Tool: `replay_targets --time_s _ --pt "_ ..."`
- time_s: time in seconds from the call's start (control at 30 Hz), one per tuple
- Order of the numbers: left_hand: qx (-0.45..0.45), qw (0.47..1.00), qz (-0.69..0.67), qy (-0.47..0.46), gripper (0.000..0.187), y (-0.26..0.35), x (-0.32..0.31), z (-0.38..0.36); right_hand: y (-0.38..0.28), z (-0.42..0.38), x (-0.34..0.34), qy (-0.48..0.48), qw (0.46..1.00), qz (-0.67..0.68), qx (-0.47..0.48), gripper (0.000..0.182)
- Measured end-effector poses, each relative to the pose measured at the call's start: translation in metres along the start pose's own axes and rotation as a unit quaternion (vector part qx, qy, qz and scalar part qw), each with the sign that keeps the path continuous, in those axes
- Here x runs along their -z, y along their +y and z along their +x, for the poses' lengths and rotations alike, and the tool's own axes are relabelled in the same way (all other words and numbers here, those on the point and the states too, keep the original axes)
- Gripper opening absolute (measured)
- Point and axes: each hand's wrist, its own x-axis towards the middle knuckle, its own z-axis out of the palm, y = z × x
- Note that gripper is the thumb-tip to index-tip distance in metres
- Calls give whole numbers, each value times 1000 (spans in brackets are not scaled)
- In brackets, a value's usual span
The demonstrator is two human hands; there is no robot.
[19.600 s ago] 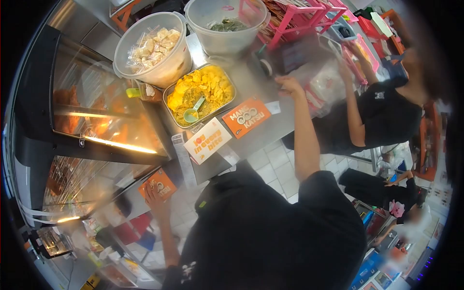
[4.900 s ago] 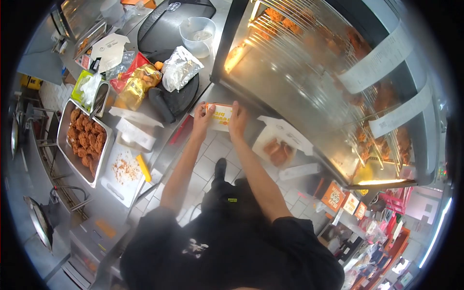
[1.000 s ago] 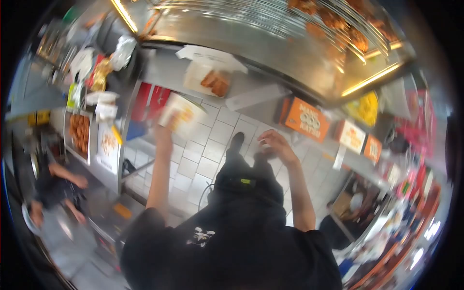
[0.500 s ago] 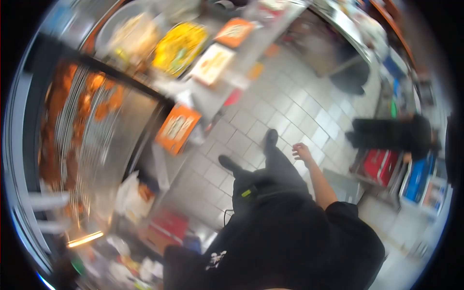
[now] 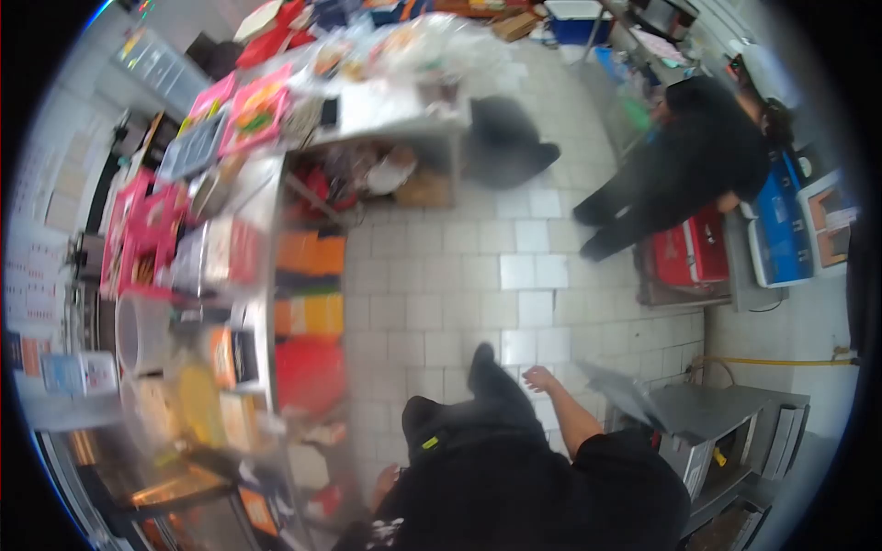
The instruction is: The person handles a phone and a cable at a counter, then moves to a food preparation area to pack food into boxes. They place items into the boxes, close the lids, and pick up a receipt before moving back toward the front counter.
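Observation:
My right hand (image 5: pixel 540 377) hangs in front of my right thigh, over the tiled floor (image 5: pixel 441 317). It touches nothing, and its fingers are loosely apart with nothing in them. My left hand (image 5: pixel 386 482) shows only in part at my left side, beside my black shirt (image 5: pixel 542 496). Its fingers are too hidden and blurred to make out. Nearest to it is the long counter on my left, with an orange box (image 5: pixel 258 510) by its near end and a glass-fronted warming cabinet (image 5: pixel 156 487).
A person in black (image 5: pixel 689 156) stands ahead on the right, near a red cooler (image 5: pixel 691 246) and a blue cooler (image 5: pixel 781 225). A black bag (image 5: pixel 505 142) lies on the floor ahead. To my right is a grey metal cabinet (image 5: pixel 712 409). Pink trays (image 5: pixel 147 230) stand on the left counter.
My view has swung round, and the aisle ahead now runs straight. The warming cabinet has shifted to the lower left. My left hand has come partly into view; my right hand still hangs free.

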Motion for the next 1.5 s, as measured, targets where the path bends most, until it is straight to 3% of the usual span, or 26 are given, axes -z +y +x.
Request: replay_targets --time_s 0.07,0.2,0.27,0.37,0.43,0.5,0.57,0.6,0.67,0.7,0.73,0.8,0.87,0.93,1.03,1.1,1.17,1.23,1.3,1.37,1.43,1.47,1.5 --pt "152 968 -61 -188 48 61 -40 100 -69 15 47 0 997 45 58 38" --pt "153 981 28 -117 43 201 -146 226 -216 69 155 78 963 80 243 29" --pt "143 982 -41 -117 42 302 -192 278 -288 87 214 106 939 104 311 25" --pt "36 987 10 -157 42 371 -267 385 -374 107 294 143 917 126 351 20" --pt "-13 980 13 -196 42 423 -329 457 -408 127 341 137 920 144 338 22" --pt "7 967 9 -256 39 500 -396 518 -427 164 391 163 936 103 294 24" --pt "-90 945 56 -309 41 531 -465 599 -449 158 436 245 937 -2 250 22" --pt "-133 931 72 -333 43 550 -492 630 -441 192 458 226 952 6 206 31" --pt "-138 942 126 -279 47 615 -541 668 -475 172 506 278 947 40 156 47" --pt "-183 944 133 -241 52 647 -563 684 -485 174 530 296 941 75 143 52" --pt "-224 943 141 -201 57 674 -578 693 -487 190 548 350 921 109 134 54" --pt "-217 943 194 -160 60 724 -611 707 -507 203 586 434 883 143 106 60" --pt "-214 935 255 -125 63 766 -642 723 -532 220 616 422 887 168 84 63" --pt "-229 899 323 -185 79 791 -656 729 -551 235 619 401 892 199 58 70" --pt "-212 909 310 -181 86 820 -680 726 -590 263 590 433 865 253 30 71" --pt "-200 897 336 -205 89 816 -690 746 -603 286 560 418 890 181 15 70" --pt "-121 913 302 -246 88 806 -691 761 -619 284 535 329 927 180 4 69" --pt "-125 915 295 -244 83 802 -693 767 -630 282 522 322 933 154 40 69" --pt "-3 920 248 -303 74 803 -695 760 -634 279 514 242 960 133 55 69" --pt "-24 907 254 -336 66 788 -702 762 -627 290 524 219 971 88 49 62" --pt "45 850 221 -475 65 797 -711 751 -614 301 539 86 990 53 101 48" --pt "42 850 215 -479 65 797 -715 744 -622 280 560 21 993 95 63 34" --pt "69 829 212 -513 68 798 -722 739 -618 276 570 32 993 90 63 34"
